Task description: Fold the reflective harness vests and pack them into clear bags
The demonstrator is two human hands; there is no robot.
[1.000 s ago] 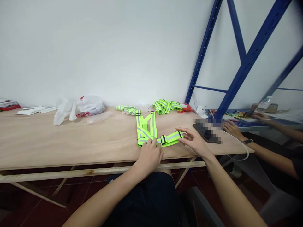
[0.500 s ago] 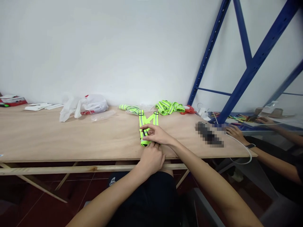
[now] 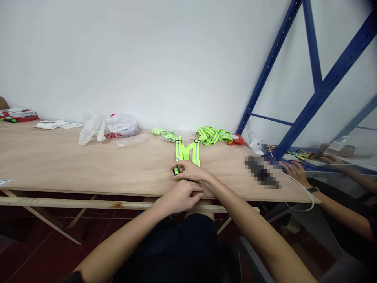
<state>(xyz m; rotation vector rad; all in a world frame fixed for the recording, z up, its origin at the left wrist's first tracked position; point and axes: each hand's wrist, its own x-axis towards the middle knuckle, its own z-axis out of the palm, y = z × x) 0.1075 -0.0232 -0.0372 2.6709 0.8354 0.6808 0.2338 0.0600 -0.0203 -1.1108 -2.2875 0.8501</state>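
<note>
A neon yellow-green reflective vest [image 3: 178, 149] made of straps with grey stripes lies in front of me, two black buckles at its upper ends. Over its lower part is my right hand [image 3: 191, 171], fingers bent and closed around a folded strap end with a black buckle [image 3: 176, 171]. Just below, at the table's front edge, my left hand [image 3: 184, 195] is closed with its fingers curled inward. Whatever it may hold is hidden. A thin dark strip shows between the two hands. My right hand and forearm cover the vest's lower right part.
Behind the vest lie a bundled reflective strap [image 3: 165, 133], a tangled heap of them [image 3: 213, 135] and a red bag [image 3: 236, 139]. A white plastic bag [image 3: 122, 125] sits left on the wooden table [image 3: 88, 169]. Right are a blurred-out dark object [image 3: 262, 171], a blue frame [image 3: 300, 118] and another person's hand [image 3: 296, 173].
My left hand has shifted slightly down, away from the vest's lower edge. My right hand has moved lower on the vest, its fingers now round the buckled strap end. The view has shifted slightly.
</note>
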